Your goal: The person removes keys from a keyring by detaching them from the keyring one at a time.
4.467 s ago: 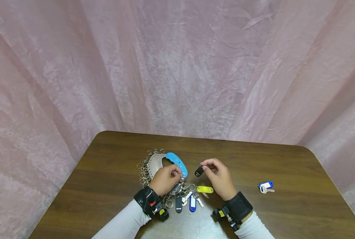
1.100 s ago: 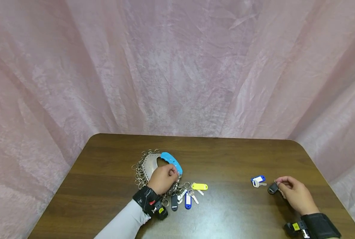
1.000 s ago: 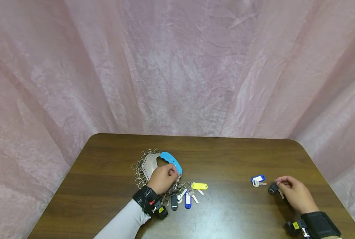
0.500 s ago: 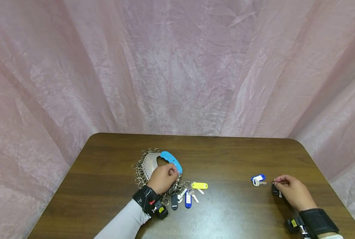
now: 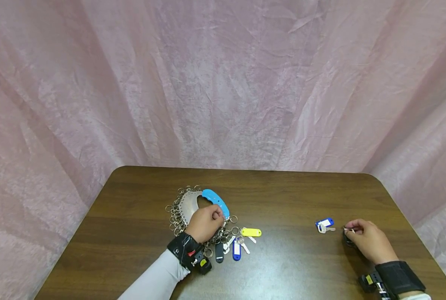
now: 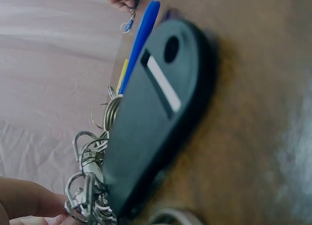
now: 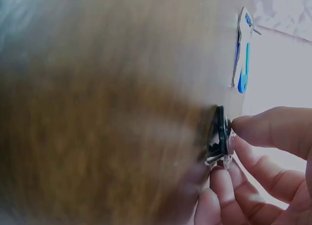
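Note:
A metal key-holder plate [image 5: 188, 205] with a blue handle [image 5: 216, 202] and many small rings lies left of centre on the table. My left hand [image 5: 205, 224] rests over its near end; in the left wrist view, its fingertips pinch a metal ring [image 6: 76, 198]. From this end hang a yellow key tag [image 5: 251, 232], a blue tag [image 5: 236, 251], a black tag [image 5: 219, 253] and keys [image 5: 244, 246]. Far to the right, my right hand [image 5: 371, 241] pinches another black key tag [image 7: 218, 135] with a key, low over the tabletop. The fingers partly hide it.
A blue key tag [image 5: 324, 222] with a key [image 5: 326, 229] lies on the table just left of my right hand. The brown wooden table [image 5: 283, 200] has a pink curtain [image 5: 223, 83] behind it.
My right hand has carried the black tag from beside the key holder to the right side, then lowered and tilted it by the loose blue tag. My left hand stays put.

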Demonstrator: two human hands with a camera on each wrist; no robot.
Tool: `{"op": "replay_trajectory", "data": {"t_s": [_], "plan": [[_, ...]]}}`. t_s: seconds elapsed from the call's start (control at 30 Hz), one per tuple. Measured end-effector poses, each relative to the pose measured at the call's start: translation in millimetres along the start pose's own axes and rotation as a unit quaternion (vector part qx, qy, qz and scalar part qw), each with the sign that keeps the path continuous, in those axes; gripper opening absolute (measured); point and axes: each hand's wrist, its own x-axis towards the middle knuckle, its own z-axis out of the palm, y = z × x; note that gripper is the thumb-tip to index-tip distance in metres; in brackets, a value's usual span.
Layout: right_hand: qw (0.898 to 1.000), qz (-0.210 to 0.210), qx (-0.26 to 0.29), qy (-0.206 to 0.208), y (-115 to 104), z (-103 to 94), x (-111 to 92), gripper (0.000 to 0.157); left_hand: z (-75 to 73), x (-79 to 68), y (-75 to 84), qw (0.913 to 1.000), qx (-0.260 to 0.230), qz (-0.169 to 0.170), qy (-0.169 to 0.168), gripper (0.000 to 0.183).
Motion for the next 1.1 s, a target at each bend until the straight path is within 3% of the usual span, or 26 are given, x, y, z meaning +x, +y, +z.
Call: {"op": "replay_trajectory", "data": {"t_s": [0.37, 0.7, 0.9, 1.1], "plan": [[1.0, 0.001, 0.007, -0.002, -2, -1.7, -1, 0.027, -0.6, -2.0, 1.9, 0.9998, 0.011, 0.011, 0.008, 0.012], [0.996, -0.028, 0.008, 0.082, -18, 2.1, -5, 0.035, 0.1, -1.0, 1.9, 0.9999, 0.009, 0.011, 0.004, 0.011], [0.994, -0.039, 0.017, 0.097, -35, 4.1, -5, 0.032, 0.8, -0.9, 0.7, 1.0, 0.006, 0.004, 0.002, 0.012], [0.99, -0.077, 0.022, 0.119, -49, 11.4, -4, 0.026, 0.7, -1.1, 1.0, 0.9999, 0.011, 0.006, 0.003, 0.013]]}}
